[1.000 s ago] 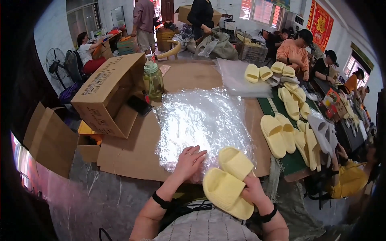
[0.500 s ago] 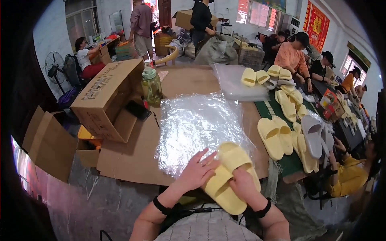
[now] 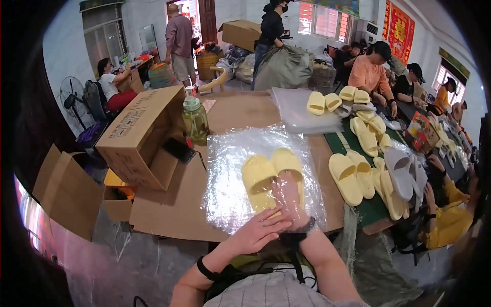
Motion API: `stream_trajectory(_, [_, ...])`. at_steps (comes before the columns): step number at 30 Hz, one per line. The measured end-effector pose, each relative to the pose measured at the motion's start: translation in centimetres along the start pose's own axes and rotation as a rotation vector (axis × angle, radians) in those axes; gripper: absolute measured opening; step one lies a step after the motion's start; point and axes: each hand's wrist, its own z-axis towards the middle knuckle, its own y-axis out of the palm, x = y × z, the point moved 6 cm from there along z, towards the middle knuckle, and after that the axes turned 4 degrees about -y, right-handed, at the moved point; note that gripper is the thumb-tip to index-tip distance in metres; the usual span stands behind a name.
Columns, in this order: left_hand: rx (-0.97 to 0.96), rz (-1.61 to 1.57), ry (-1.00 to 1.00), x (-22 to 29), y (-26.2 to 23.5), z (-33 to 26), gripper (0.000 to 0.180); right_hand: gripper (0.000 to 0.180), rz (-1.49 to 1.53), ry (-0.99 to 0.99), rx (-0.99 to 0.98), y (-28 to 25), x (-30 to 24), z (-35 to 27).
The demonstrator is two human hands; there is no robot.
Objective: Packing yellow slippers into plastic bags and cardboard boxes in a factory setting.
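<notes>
A pair of yellow slippers (image 3: 260, 178) lies side by side on a stack of clear plastic bags (image 3: 225, 192), toes pointing away from me. Clear film shines over the slippers and my right hand (image 3: 288, 193), so both appear to be inside the top bag. The right hand's fingers are closed on the pair where the two straps meet. My left hand (image 3: 260, 231) rests with fingers stretched out at the bag's near edge, across my right wrist. It holds nothing that I can see.
An open cardboard box (image 3: 140, 138) lies on its side at the left, with a black phone (image 3: 179, 149) at its mouth and a green bottle (image 3: 195, 122) beside it. More yellow slippers (image 3: 345, 179) and grey slippers (image 3: 398, 171) sit on the green surface (image 3: 371, 212) at the right. Other people work nearby.
The slippers have moved from the table's near edge up onto the bags, my right hand with them, and film now covers them. My left hand has dropped lower, to the bag's near edge.
</notes>
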Motion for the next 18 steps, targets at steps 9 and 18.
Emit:
stream_trajectory(9, [0.285,0.022,-0.315,-4.8,-4.5,-3.2,0.051,0.072,-0.632,-0.203,-0.231,-0.1,-10.2,-1.5])
stream_trajectory(18, [0.268,0.177,-0.830,-13.5,-2.6,-6.6,0.053,0.025,-0.183,0.215,-0.792,-5.9,-23.7,-7.2])
